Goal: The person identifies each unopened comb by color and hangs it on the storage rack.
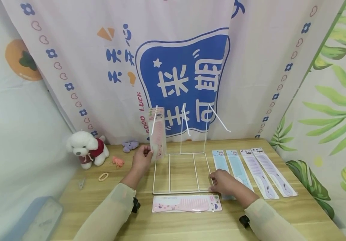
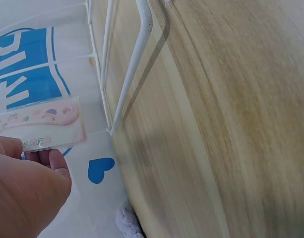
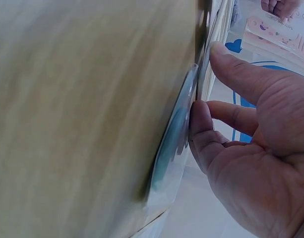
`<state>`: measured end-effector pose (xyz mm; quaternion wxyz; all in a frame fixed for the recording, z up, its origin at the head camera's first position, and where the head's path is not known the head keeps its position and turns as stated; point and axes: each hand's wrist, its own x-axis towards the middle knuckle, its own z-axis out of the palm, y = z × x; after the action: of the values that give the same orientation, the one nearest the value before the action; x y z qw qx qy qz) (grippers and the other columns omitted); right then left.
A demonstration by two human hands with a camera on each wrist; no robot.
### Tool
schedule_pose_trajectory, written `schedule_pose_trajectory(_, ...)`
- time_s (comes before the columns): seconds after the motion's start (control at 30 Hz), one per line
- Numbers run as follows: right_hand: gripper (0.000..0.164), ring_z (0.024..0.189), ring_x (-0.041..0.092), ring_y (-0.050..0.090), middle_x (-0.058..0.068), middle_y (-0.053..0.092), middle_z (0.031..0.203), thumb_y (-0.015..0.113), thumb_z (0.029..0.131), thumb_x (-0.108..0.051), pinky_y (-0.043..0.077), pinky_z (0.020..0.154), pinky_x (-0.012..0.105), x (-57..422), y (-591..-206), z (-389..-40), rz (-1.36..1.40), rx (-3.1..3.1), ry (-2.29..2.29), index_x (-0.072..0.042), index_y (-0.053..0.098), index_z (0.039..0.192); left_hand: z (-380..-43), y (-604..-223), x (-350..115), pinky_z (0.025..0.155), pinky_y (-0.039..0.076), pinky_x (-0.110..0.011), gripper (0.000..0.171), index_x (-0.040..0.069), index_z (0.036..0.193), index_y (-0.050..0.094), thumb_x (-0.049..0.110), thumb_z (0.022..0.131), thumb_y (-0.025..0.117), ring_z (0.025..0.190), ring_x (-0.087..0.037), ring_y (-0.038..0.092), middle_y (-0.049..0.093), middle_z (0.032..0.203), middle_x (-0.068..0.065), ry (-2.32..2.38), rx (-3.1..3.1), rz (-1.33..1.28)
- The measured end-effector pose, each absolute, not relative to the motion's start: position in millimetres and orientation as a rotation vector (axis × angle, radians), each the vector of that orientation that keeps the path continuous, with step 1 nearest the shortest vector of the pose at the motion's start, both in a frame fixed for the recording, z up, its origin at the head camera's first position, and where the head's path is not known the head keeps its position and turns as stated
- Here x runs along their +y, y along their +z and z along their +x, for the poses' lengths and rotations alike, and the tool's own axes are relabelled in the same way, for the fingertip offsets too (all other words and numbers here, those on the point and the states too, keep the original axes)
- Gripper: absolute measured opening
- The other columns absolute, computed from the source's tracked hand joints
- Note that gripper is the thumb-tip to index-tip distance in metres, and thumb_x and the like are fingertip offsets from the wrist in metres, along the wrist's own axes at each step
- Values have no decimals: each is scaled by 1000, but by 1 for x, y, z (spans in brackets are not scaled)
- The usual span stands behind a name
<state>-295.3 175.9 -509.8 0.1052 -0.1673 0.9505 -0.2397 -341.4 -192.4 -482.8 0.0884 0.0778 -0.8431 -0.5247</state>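
Note:
A white wire rack (image 1: 176, 192) stands on the table, its three hooks sticking out at the top. Packaged pink combs (image 1: 158, 134) hang from the leftmost hook, several layers deep. My left hand (image 1: 141, 160) pinches the lower edge of this pink comb package (image 2: 45, 119) between thumb and fingers. At the rack's right front corner, my right hand (image 1: 225, 183) grips the base wire with thumb and fingertips, partly hiding the corner. Another packaged pink comb (image 1: 188, 203) lies crosswise before the rack. A blue comb package (image 3: 171, 139) lies beneath my right fingers.
Right of the rack lie two blue comb packages (image 1: 239, 167) and two purple ones (image 1: 258, 174). On the left are a white plush dog (image 1: 85, 149), a purple toy (image 1: 130, 146), an orange toy (image 1: 118, 162), a hair tie (image 1: 103, 176) and a small clip (image 1: 81, 183). A curtain hangs behind.

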Motion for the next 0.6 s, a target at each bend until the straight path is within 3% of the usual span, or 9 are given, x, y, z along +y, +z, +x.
schedule_pose_trajectory(0.07, 58, 92, 19, 55, 7, 63, 101, 92, 89, -18, 55, 89, 43, 176, -510, -295, -492, 2807, -700, 6, 70, 137, -341, -483, -193, 106, 56, -50, 22, 0, 128, 61, 13, 111, 60, 119, -35, 62, 66, 127, -22, -1551, -2504, 231)
schedule_pose_trajectory(0.3, 39, 90, 21, 54, 9, 60, 97, 91, 90, -17, 50, 83, 44, 175, -510, -294, -508, 2792, -704, 1, 74, 120, -336, -483, -195, 102, 56, -46, 22, -2, 125, 63, 11, 108, 65, 115, -35, 64, 68, 124, -22, -1553, -2460, 205)
schedule_pose_trajectory(0.37, 42, 90, 20, 53, 7, 60, 98, 92, 90, -17, 50, 82, 41, 175, -510, -294, -519, 2796, -702, 1, 74, 123, -333, -483, -198, 102, 56, -45, 24, -3, 126, 62, 11, 107, 67, 115, -35, 64, 67, 124, -22, -1579, -2440, 218)
schedule_pose_trajectory(0.53, 26, 77, 17, 47, 5, 54, 84, 90, 92, -19, 41, 70, 34, 176, -510, -295, -574, 2788, -685, -2, 71, 99, -321, -490, -207, 97, 55, -37, 27, -2, 126, 61, 12, 105, 70, 114, -32, 64, 68, 123, -20, -1580, -2447, 276)
schedule_pose_trajectory(0.6, 28, 72, 17, 45, 5, 50, 79, 89, 93, -19, 36, 67, 32, 177, -509, -296, -588, 2783, -680, -8, 64, 88, -313, -493, -207, 93, 56, -34, 23, 1, 122, 64, 13, 104, 72, 110, -28, 65, 70, 118, -16, -1517, -2504, 233)
